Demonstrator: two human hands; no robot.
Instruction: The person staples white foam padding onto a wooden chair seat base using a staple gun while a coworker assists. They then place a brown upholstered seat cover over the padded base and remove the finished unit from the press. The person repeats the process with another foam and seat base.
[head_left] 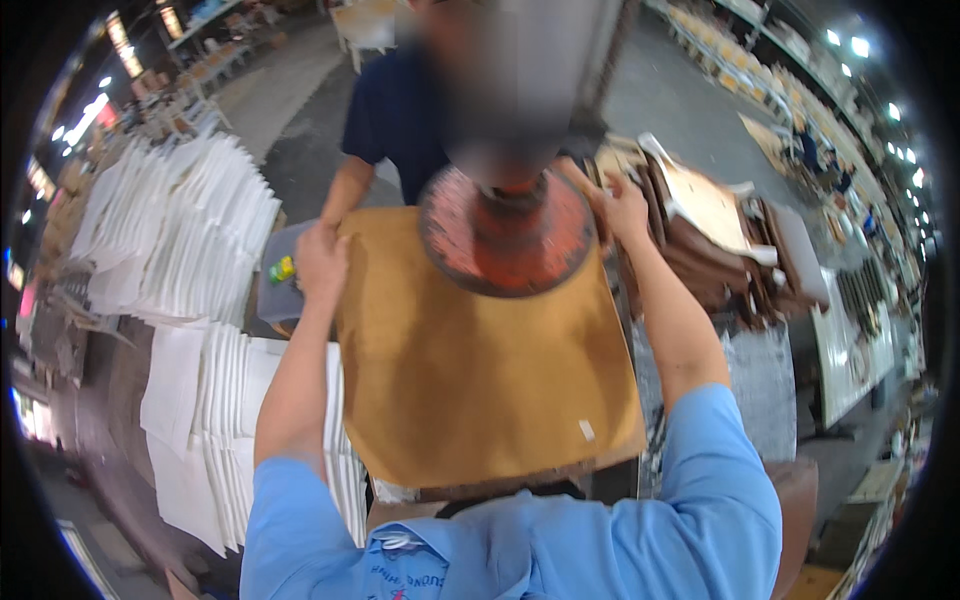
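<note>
Both our left hand (323, 265) and right hand (626, 207) are by the brown sheet (490, 375); we can't tell if fingers grip. If the red plate (548, 258) drops, it could pinch us.

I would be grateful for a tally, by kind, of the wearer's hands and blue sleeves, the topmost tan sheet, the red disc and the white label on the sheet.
Wearer's hands: 2 (left hand, right hand)
Blue sleeves: 2
Topmost tan sheet: 1
Red disc: 1
White label: 1
Total: 7
</note>
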